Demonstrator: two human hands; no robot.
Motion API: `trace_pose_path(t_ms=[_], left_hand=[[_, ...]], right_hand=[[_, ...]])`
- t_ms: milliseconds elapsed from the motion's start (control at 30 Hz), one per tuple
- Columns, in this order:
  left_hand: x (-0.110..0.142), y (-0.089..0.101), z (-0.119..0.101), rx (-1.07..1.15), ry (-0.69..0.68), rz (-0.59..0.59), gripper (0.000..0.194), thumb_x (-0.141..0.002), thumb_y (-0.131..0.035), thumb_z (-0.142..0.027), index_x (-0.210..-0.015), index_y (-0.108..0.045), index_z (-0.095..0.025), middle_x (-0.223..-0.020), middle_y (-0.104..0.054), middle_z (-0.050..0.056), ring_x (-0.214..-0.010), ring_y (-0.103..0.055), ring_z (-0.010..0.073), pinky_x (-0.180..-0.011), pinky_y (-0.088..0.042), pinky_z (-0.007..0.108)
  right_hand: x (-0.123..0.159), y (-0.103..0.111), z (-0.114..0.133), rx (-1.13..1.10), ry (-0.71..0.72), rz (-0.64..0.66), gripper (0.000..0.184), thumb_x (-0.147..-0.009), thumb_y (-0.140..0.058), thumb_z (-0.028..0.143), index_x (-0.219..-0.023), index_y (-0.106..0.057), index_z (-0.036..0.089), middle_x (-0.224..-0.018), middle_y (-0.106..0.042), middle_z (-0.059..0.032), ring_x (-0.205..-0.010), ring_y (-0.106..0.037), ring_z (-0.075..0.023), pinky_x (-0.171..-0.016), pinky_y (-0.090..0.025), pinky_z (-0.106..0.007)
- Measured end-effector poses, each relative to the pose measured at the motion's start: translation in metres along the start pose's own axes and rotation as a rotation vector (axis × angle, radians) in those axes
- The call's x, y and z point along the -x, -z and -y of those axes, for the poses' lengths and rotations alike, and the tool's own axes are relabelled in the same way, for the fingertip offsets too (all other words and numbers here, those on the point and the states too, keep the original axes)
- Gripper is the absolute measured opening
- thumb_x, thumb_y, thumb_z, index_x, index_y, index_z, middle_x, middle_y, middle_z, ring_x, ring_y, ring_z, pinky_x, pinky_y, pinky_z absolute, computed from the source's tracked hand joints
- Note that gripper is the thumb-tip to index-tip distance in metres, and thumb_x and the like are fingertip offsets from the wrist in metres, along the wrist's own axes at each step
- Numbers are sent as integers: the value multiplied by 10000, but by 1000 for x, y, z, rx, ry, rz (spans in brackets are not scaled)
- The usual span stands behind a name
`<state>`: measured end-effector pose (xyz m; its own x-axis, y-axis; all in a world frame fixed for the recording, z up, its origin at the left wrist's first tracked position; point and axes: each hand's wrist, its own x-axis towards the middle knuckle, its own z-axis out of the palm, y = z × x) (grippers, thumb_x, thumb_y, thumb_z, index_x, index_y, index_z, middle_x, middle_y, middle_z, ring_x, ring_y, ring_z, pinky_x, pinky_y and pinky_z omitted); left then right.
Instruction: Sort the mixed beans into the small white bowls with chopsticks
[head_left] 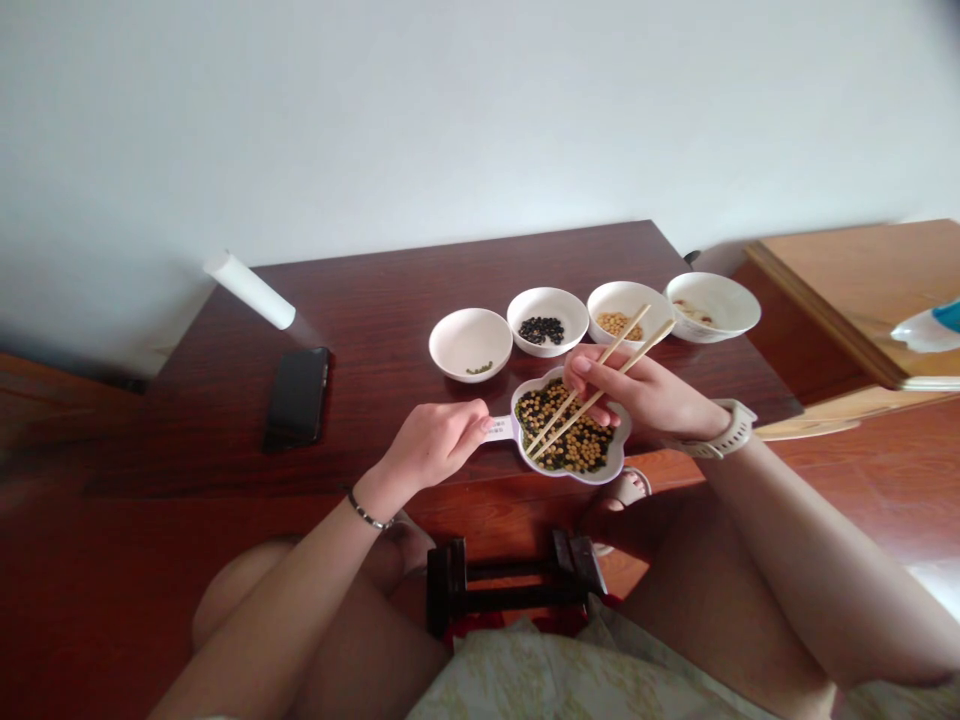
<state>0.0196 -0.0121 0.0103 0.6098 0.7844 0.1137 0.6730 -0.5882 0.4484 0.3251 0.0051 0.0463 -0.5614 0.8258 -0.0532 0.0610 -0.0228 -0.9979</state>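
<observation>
My right hand is closed round a pair of wooden chopsticks. Their tips dip into a white flower-shaped dish full of mixed yellow, green and black beans near the table's front edge. My left hand pinches the dish's small handle tab at its left side. Behind the dish stands a row of small white bowls: one with a few green beans, one with black beans, one with yellow beans, and one with a few pale beans.
A dark phone lies on the low dark wooden table to the left, with a white cylinder behind it. A lighter wooden surface stands at the right. A dark stool frame shows between my knees.
</observation>
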Motion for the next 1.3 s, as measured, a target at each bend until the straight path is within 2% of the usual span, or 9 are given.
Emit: trace_pose_path(t_ms=[167,367,567,667,767,867,1000,1133,1300], left_hand=[[0,-1,0,18,-3,-1,363,-1104,-366,-417,-861,-551,-223,-749,-644,4,-654,-601,172,-641,-362,288],[1,-2,1,19,-5,-7,351,-1098,-379,-410,-859,-557,-224,-728,-634,4,-652,-595,178,-639,-357,290],[1,-2,0,17,-5,-17,359,-1100,-373,-414,-871,-573,-224,-741,-649,6,-658,-610,179,-637,-364,287],[1,-1,0,8,-9,-17,356,-1100,-379,-411,-870,-577,-225,-741,-654,8,-661,-615,182,-639,-361,288],[2,-1,1,-9,-8,-22,364,-1104,-370,-410,-866,-573,-225,-738,-657,9,-667,-622,188,-644,-358,292],[2,-1,0,-31,-8,-25,378,-1110,-355,-418,-871,-575,-225,-748,-672,14,-682,-638,194,-643,-352,297],[3,-1,-1,-45,-10,-29,381,-1112,-350,-415,-889,-593,-225,-756,-686,18,-677,-646,195,-632,-344,296],[3,-1,-2,-37,-21,-45,376,-1111,-359,-409,-881,-591,-225,-749,-675,13,-667,-636,189,-627,-339,296],[3,-2,-1,-26,-22,-53,371,-1109,-367,-409,-875,-588,-226,-749,-669,8,-667,-628,185,-629,-337,297]], right_hand=[[0,0,-2,11,6,-5,410,-1052,-511,579,-884,-588,213,-623,-511,8,-526,-470,-133,-487,-350,-269],[1,1,-1,-50,28,-60,385,-1062,-526,535,-865,-593,211,-609,-463,21,-496,-412,-113,-466,-288,-268],[-9,1,10,-227,119,-253,387,-1009,-620,541,-820,-547,211,-766,-470,1,-513,-369,-86,-425,-222,-266],[-21,-2,12,-293,189,-360,369,-1001,-634,523,-825,-522,219,-809,-476,-3,-520,-363,-81,-421,-230,-257],[-32,-5,12,-305,221,-395,376,-984,-653,532,-819,-512,225,-795,-456,2,-525,-371,-84,-422,-256,-245],[-36,-6,12,-305,206,-380,400,-957,-680,556,-812,-510,224,-771,-457,8,-522,-374,-82,-420,-268,-245],[-32,-4,12,-301,125,-296,379,-967,-679,527,-812,-538,211,-768,-490,1,-506,-355,-75,-401,-206,-256],[-22,-1,9,-216,34,-208,366,-1025,-603,511,-823,-576,207,-633,-435,18,-480,-322,-89,-410,-189,-258],[-15,5,2,-32,-58,-50,394,-1062,-526,530,-861,-603,200,-616,-475,15,-479,-401,-99,-427,-251,-251]])
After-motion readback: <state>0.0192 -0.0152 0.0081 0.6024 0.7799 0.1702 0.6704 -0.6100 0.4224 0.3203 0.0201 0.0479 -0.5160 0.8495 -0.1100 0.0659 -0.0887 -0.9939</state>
